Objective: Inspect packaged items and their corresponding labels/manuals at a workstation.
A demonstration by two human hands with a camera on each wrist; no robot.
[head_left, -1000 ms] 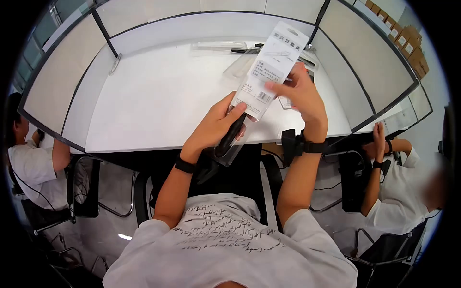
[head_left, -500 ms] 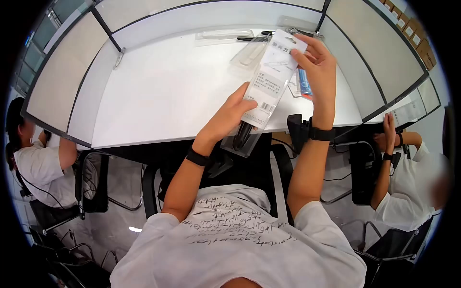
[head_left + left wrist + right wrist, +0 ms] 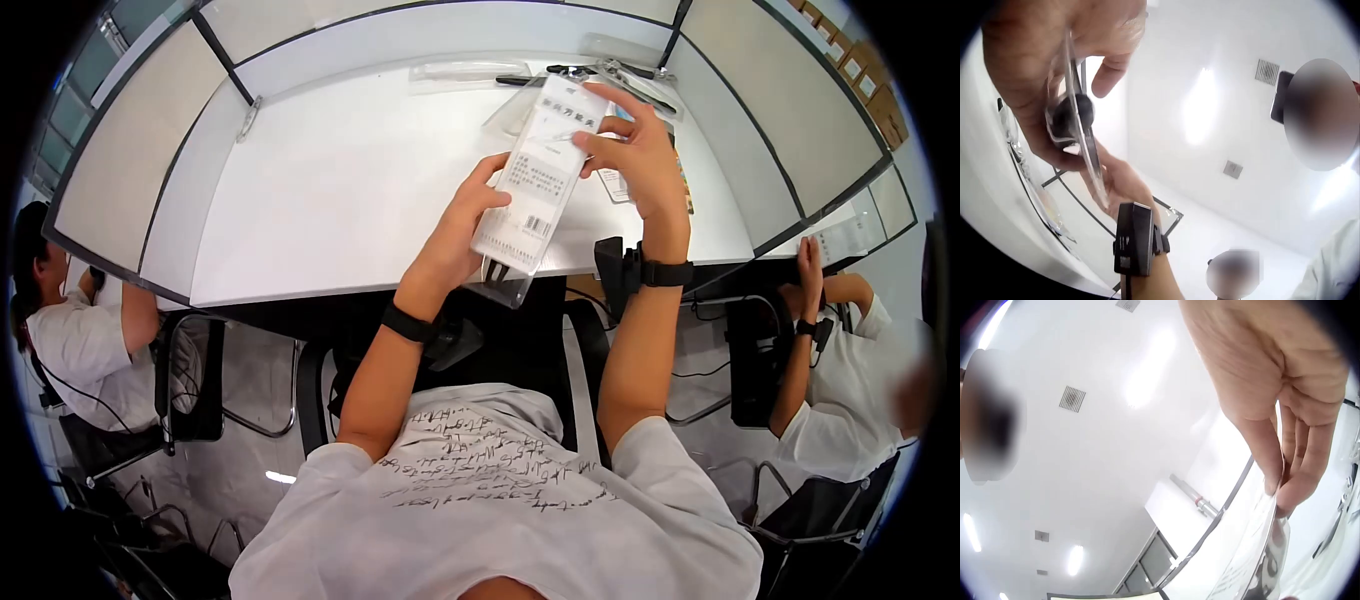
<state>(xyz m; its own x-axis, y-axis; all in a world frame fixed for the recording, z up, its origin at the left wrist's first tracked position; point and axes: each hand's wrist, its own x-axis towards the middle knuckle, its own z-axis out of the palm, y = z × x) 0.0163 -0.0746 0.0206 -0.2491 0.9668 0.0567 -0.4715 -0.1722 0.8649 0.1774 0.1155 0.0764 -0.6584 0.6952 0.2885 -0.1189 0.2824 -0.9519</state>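
Note:
A blister pack (image 3: pixel 545 175) with a white printed card and a clear plastic shell is held tilted over the desk's front edge. Black handle ends (image 3: pixel 495 270) show below the card; the rest of the tool inside is hidden. My left hand (image 3: pixel 450 235) grips the pack's lower left side, thumb on the card. Near the top right edge, my right hand (image 3: pixel 640 165) pinches the pack between thumb and fingers. In the right wrist view the card edge (image 3: pixel 1266 531) runs between those fingertips. The left wrist view shows the dark rounded handle (image 3: pixel 1079 115) beside the left palm.
On the white desk (image 3: pixel 320 200), clear plastic packaging (image 3: pixel 460 75) and black-handled metal tools (image 3: pixel 640 90) lie toward the back right. A printed card (image 3: pixel 612 187) is partly behind my right hand. Partition panels (image 3: pixel 770 110) surround the desk. People sit on both sides.
The right hand has moved from the pack's lower right side up to its top corner, then slightly down its edge. The pack has shifted, and less black handle shows below the card.

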